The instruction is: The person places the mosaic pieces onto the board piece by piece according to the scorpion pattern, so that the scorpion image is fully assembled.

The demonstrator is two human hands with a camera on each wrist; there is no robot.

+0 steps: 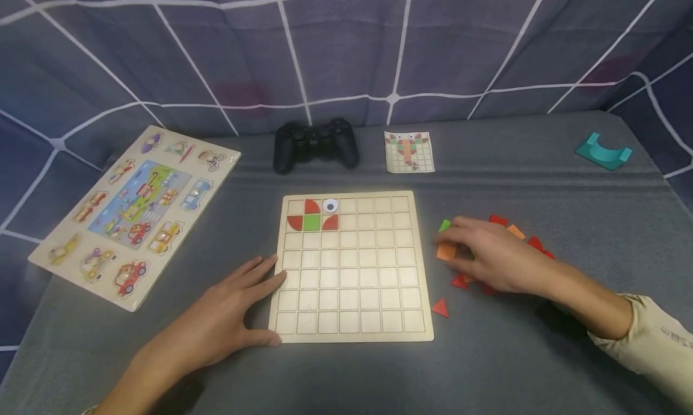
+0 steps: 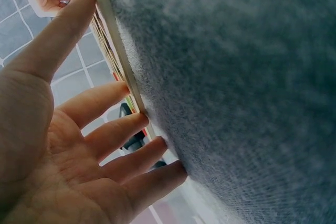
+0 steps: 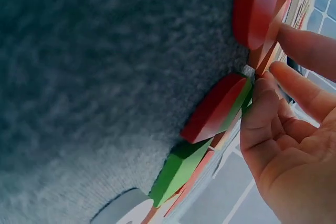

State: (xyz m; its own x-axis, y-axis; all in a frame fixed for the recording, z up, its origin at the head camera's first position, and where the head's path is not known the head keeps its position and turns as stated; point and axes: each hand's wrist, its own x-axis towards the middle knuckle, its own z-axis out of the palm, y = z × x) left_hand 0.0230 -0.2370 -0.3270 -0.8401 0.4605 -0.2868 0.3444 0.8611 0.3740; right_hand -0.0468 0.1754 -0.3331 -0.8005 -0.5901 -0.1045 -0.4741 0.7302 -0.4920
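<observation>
A wooden grid board lies flat, its upper left cells filled by red quarter-circle pieces, a green square and a round eye piece. Along the board's left edge my left hand rests with fingers spread, the fingertips and thumb touching the rim. To the right of the board, my right hand pinches an orange square between thumb and fingers, low over the cloth. Around and partly under this hand lie red, green and orange pieces. The right wrist view shows a red piece and a green piece beside the fingers.
A single red triangle lies near the board's lower right corner. Behind the board are a black game controller and a small pattern card. A picture puzzle board sits at left, a teal curved block at far right.
</observation>
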